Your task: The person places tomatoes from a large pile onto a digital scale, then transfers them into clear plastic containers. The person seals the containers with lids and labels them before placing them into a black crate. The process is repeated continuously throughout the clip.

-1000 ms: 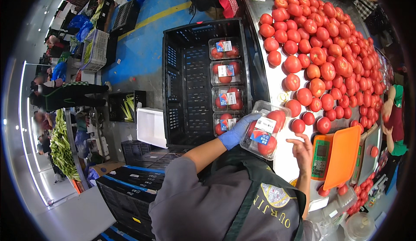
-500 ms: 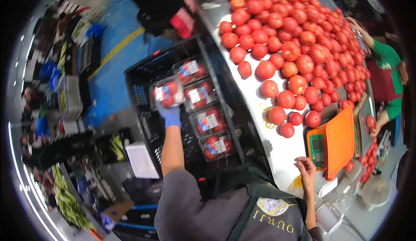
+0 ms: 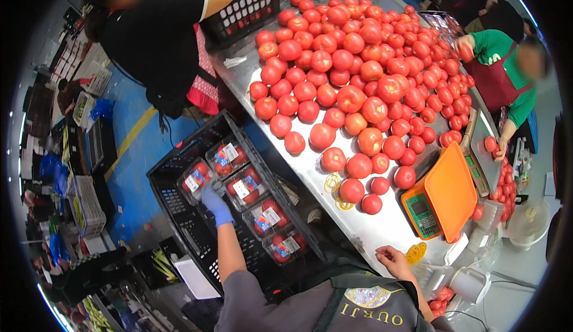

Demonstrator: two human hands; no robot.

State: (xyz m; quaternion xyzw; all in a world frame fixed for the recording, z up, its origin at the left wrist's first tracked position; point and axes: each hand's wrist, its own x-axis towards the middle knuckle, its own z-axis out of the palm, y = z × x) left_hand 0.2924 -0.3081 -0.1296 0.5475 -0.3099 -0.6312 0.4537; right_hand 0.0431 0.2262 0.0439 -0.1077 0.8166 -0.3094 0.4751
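My left hand (image 3: 216, 206), in a blue glove, reaches into a black plastic crate (image 3: 173, 197). Its fingers are on the near edge of a clear pack of tomatoes (image 3: 196, 178) at the crate's far left; they partly hide the pack's corner. Beside it, along the crate's right side, several similar labelled packs (image 3: 245, 187) lie in a row. My bare right hand (image 3: 394, 261) hovers by the near edge of the metal table (image 3: 364, 236). Its fingers are loosely bent and apart, holding nothing. Yellow rubber bands (image 3: 416, 252) lie just right of it.
Loose tomatoes (image 3: 352, 99) cover much of the table. An orange-topped scale (image 3: 450, 191) stands at its near right. A co-worker in green (image 3: 501, 51) handles tomatoes across the table; another in black (image 3: 149, 39) stands far left beside another black crate (image 3: 248, 6).
The view has shifted. My left hand has brought the tomato pack down into the crate's far left, beside the row. My right hand stays empty near the table edge.
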